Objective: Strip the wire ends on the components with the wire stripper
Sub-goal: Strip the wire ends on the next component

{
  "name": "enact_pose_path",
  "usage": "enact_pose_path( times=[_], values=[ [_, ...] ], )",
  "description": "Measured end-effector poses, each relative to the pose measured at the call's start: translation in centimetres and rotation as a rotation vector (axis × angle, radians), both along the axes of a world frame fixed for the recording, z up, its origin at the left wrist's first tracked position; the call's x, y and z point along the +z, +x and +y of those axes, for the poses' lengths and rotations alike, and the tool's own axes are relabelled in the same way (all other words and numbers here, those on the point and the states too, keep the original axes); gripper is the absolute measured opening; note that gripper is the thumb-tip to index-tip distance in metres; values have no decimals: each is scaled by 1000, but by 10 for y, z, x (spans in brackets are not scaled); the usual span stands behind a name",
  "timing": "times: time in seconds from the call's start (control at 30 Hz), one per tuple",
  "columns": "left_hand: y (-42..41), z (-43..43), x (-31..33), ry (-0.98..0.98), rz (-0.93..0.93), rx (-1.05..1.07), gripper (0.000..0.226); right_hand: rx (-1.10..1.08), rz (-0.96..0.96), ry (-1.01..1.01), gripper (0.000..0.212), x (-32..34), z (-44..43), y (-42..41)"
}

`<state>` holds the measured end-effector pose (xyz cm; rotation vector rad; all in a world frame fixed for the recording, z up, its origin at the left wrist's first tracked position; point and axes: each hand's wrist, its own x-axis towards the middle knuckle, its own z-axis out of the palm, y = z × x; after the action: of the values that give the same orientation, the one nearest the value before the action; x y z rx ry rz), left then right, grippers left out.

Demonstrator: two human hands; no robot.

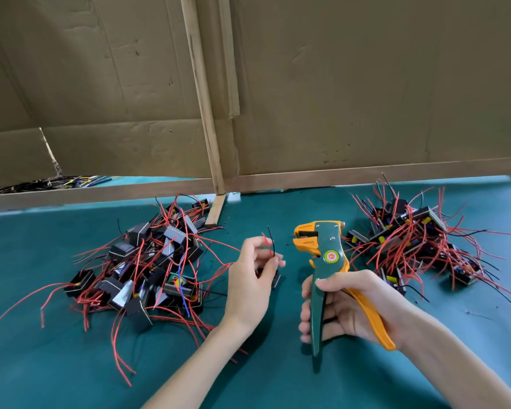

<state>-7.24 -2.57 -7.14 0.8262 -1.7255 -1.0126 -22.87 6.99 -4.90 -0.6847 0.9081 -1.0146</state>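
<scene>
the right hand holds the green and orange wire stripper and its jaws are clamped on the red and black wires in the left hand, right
Not clamped. The head view shows the green and orange wire stripper, held in the right hand, with a gap between its jaws and the thin red and black wires pinched in the left hand.

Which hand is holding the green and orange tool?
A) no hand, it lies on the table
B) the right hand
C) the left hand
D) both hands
B: the right hand grips the wire stripper by its handles, while the left hand only pinches thin wires.
</scene>
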Motion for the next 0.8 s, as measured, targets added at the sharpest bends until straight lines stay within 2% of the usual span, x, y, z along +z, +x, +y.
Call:
enact_pose_path(
  times=[0.2,0.37,0.63,0.8],
  values=[
    [0,2,3,85,40,-64,14,15,21,-9,24,0,0,1],
    [1,0,8,143,51,-108,17,-1,24,-31,26,0,0,2],
    [11,-4,26,118,135,-93,13,31,102,-70,26,6,3,5],
    [18,-4,37,181,96,-122,15,38,158,-133,37,7,6,8]
  ],
)
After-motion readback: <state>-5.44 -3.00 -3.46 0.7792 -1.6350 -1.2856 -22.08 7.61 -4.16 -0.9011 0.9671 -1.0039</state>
